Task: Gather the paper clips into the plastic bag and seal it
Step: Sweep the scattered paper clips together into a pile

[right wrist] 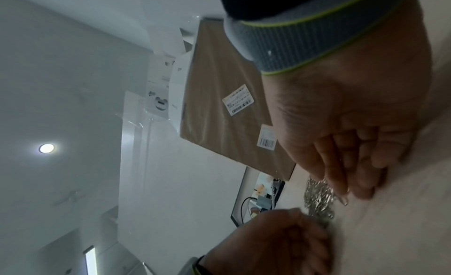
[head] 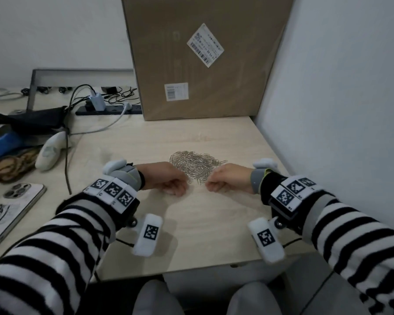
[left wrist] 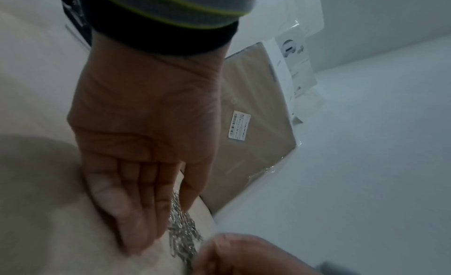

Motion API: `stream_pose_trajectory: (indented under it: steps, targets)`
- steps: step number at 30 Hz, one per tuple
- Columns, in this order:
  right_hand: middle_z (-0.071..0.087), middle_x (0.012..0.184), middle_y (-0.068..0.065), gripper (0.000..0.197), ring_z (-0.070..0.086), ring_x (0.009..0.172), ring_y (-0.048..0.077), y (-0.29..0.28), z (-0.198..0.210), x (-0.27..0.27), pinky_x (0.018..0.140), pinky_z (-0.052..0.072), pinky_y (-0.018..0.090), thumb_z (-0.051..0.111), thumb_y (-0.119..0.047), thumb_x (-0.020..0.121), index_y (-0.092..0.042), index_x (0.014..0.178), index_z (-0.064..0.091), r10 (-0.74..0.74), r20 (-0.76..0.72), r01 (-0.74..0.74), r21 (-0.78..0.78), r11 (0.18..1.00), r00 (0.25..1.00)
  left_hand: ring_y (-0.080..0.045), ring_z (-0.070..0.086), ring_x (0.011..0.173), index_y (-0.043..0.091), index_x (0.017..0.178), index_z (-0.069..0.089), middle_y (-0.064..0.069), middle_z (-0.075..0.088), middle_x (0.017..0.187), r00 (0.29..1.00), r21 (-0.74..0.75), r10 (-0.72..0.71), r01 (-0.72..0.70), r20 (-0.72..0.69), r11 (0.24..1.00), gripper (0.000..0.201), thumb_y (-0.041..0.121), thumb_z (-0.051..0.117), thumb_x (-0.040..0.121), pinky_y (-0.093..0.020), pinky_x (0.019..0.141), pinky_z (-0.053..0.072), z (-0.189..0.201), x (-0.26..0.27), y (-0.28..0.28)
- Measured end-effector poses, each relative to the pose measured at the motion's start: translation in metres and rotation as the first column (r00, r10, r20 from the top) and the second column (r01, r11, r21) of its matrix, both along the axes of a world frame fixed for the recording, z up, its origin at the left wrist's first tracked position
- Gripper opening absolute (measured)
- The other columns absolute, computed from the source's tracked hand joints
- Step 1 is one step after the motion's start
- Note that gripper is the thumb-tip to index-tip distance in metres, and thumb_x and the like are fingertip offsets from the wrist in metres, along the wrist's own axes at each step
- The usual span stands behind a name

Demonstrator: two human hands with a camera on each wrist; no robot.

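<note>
Flanking paper clips (head: 195,165), left hand (head: 166,179), right hand (head: 228,178)

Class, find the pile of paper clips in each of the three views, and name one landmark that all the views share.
Head view: pile of paper clips at the centre of the desk, just beyond and between both hands.
Left wrist view: low centre, beside the left hand's fingers.
Right wrist view: lower right, beside the right hand's fingertips.
Shared landmark: the cardboard box with its white barcode label.
</note>
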State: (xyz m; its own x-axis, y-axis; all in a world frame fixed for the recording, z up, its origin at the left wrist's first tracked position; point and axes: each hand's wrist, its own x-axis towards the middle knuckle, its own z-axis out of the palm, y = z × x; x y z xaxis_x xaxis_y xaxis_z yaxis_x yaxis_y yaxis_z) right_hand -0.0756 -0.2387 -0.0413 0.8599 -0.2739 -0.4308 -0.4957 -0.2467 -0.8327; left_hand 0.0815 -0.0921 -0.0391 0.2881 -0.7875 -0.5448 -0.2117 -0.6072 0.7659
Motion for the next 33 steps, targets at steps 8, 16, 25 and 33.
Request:
stream_pose_trajectory:
  steps: [8,16,25,33]
  targets:
    - [0.064,0.075,0.003,0.015,0.058,0.063,0.008,0.003,-0.002,0.027,0.051,0.043,0.013,0.056,-0.015,0.089,-0.013,0.076,0.065,-0.228,0.168,0.233,-0.014,0.972,0.959,-0.012,0.062,0.054,0.002,0.084,0.065,-0.008,0.066,0.065,0.971,-0.290,0.230,-0.238,-0.062,0.927,0.018,0.009,0.051,0.092,-0.015,0.050,0.049,-0.003,0.001,-0.020]
    - [0.046,0.143,0.010,0.047,0.043,0.130,0.025,-0.027,-0.007,0.013,0.101,0.033,0.028,0.045,-0.032,0.094,-0.009,0.135,0.044,-0.331,0.087,0.330,-0.492,0.806,0.940,-0.031,0.045,0.125,-0.001,0.129,0.048,-0.019,0.048,0.134,0.858,-0.351,0.504,-0.444,0.098,0.824,0.056,0.040,0.046,0.090,-0.039,0.103,0.034,-0.020,0.035,-0.011]
    - [0.015,0.157,0.014,0.058,0.015,0.145,0.025,0.025,-0.007,0.031,0.114,0.017,0.031,0.033,-0.035,0.099,-0.003,0.146,0.020,-0.107,-0.004,0.092,-0.487,0.869,0.994,-0.022,0.019,0.144,0.007,0.143,0.033,-0.007,0.031,0.152,0.946,-0.343,0.289,-0.226,0.146,0.912,0.049,0.032,0.035,0.101,-0.034,0.117,0.016,-0.017,-0.013,-0.027]
    - [0.053,0.133,0.004,0.030,0.050,0.120,0.022,0.023,-0.002,0.006,0.094,0.037,0.025,0.046,-0.013,0.091,-0.014,0.117,0.061,-0.373,0.381,0.518,-0.421,0.745,0.846,-0.028,0.056,0.112,0.009,0.111,0.064,-0.010,0.063,0.119,0.646,-0.563,0.704,-0.477,0.296,0.675,0.035,0.001,0.044,0.083,-0.036,0.098,0.043,-0.016,0.007,0.022]
